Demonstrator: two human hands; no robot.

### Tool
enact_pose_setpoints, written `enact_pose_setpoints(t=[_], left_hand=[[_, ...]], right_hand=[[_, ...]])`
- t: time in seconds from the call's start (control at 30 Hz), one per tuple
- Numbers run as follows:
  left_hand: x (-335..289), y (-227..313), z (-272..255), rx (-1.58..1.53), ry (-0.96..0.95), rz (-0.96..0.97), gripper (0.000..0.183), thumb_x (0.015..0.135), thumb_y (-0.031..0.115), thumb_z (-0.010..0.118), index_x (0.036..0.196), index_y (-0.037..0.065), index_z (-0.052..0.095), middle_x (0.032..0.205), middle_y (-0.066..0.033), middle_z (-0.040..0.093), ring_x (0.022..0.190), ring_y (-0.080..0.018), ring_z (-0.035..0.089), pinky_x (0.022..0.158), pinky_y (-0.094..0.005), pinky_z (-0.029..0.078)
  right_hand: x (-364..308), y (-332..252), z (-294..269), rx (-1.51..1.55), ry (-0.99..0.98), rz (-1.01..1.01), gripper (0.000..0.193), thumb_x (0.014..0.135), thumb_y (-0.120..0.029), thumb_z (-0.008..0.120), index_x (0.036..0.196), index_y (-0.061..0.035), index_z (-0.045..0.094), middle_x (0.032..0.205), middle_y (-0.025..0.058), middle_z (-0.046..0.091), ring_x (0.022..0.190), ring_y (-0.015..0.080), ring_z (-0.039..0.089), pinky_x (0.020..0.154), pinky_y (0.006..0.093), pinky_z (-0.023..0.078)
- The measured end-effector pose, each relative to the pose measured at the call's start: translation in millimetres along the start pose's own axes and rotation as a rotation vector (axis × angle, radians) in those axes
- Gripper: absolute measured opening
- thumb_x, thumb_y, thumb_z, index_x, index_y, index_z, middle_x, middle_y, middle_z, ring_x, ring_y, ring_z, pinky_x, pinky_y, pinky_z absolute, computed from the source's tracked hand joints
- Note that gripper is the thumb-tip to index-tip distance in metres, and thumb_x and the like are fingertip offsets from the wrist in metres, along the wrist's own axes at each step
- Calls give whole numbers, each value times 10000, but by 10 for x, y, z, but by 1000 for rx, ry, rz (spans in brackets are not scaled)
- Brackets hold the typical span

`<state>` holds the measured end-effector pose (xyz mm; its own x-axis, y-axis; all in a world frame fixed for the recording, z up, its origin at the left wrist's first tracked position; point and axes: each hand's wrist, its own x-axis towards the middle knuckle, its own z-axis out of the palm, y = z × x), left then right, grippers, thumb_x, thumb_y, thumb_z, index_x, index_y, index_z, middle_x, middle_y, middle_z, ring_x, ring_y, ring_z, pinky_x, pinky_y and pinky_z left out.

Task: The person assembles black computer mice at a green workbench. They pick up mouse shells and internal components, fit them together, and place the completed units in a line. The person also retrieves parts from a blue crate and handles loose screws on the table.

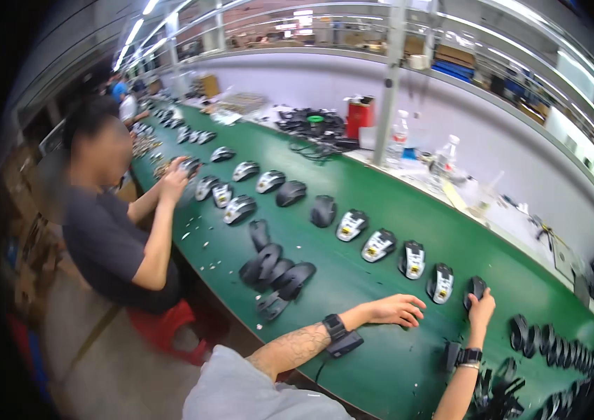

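My right hand [481, 308] is closed around a black computer mouse [475, 288] at the right end of a row on the green bench. My left hand [396, 310] hovers over or rests on the bench, fingers apart and holding nothing; whether it touches the surface I cannot tell. Nearest it stands a mouse with a silver-white body and yellow label [440, 283], one of several alike running toward the upper left. Two fully black mice [323, 211] [291, 193] are among them.
Black curved shells [279, 271] lie piled left of my forearm. Rows of black parts [556, 346] fill the right end. A co-worker [118, 210] on a red stool [164, 325] holds a mouse. Bottles [444, 157], a red box [360, 117] and a post [389, 84] line the back.
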<state>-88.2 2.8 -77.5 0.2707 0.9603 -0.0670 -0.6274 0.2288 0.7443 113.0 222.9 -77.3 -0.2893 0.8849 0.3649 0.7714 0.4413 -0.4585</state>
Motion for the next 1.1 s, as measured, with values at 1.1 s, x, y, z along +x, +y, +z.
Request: enact_pose_setpoints(t=[1.1], left_hand=[[-127, -31, 370, 269, 496, 531, 619, 625, 97, 789, 1138, 59, 444, 1031, -34, 548, 996, -126, 513, 894, -285, 412]], right_hand=[[-1432, -1282, -489, 840, -219, -308, 559, 792, -17, 597, 1310, 4, 391, 1286, 160, 438, 1186, 289, 434, 970, 392, 368]])
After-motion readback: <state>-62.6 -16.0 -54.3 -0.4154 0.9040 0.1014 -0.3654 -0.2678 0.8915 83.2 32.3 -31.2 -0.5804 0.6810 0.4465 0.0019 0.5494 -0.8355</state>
